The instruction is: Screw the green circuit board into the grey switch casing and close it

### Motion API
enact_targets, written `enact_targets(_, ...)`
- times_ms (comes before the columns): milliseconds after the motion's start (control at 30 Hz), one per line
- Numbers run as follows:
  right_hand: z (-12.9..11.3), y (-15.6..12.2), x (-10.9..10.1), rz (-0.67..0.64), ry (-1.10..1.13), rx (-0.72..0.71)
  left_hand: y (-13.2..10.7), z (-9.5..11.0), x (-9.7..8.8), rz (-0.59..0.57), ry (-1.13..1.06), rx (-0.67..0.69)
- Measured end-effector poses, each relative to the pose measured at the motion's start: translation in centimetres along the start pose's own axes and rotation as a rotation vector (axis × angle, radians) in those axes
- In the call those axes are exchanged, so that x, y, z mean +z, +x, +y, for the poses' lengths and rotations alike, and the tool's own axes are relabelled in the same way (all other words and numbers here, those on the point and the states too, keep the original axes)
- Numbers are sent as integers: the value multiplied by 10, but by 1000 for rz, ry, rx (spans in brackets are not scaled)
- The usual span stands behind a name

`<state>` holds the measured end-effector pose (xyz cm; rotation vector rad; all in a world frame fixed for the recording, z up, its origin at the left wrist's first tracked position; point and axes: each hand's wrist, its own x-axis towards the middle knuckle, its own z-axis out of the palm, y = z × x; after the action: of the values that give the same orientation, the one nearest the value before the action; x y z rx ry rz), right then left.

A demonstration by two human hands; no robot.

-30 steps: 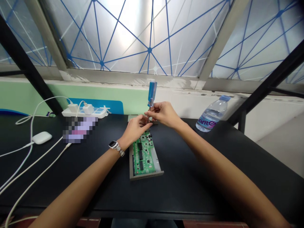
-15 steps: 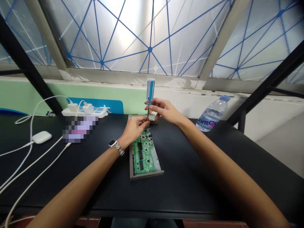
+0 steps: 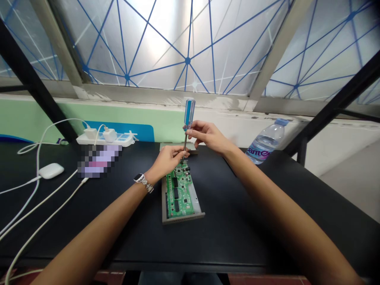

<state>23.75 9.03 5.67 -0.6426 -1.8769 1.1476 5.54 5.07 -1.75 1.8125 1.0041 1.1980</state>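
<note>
A screwdriver (image 3: 189,113) with a clear and blue handle stands nearly upright over the far end of a green circuit board (image 3: 181,194). The board lies in a shallow grey metal case (image 3: 164,206). My right hand (image 3: 208,136) pinches the lower end of the handle between thumb and fingers. Lower down, my left hand (image 3: 169,158) is closed around the shaft near its tip, fingers pressed together just above the board. The tip itself is partly hidden by the left fingers, so its exact contact point is unclear.
A water bottle (image 3: 264,142) leans at the right against the wall side. To the left are a white power strip (image 3: 118,139) with chargers, a pixelated phone (image 3: 101,161), a white earbud case (image 3: 51,171) and several white cables. Black slanted frame bars flank the desk (image 3: 231,237).
The screwdriver's handle has tipped slightly to the right and its blue stripe has turned. My right fingers have shifted a little on the handle's base; the left hand stays nearly still.
</note>
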Motion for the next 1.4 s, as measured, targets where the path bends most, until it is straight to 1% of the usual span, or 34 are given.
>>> enact_targets(200,4,2,0,35,5,-15,0,-11,2,21,13,27)
enact_targets(433,3,0,0,6,122,29,-3,-6,0,0,112,117)
enact_targets(700,11,5,-2,-77,241,64,-2,-8,2,-3,108,116)
enact_targets(867,10,6,0,-47,267,55,-4,-10,3,2,111,124)
enact_targets(1067,9,6,6,-7,230,28,-6,-11,4,35,173,124)
enact_targets(1233,6,5,9,12,198,15,-6,-12,4,49,176,125)
enact_targets(1400,0,2,11,35,92,29,-5,-7,-3,-12,194,124)
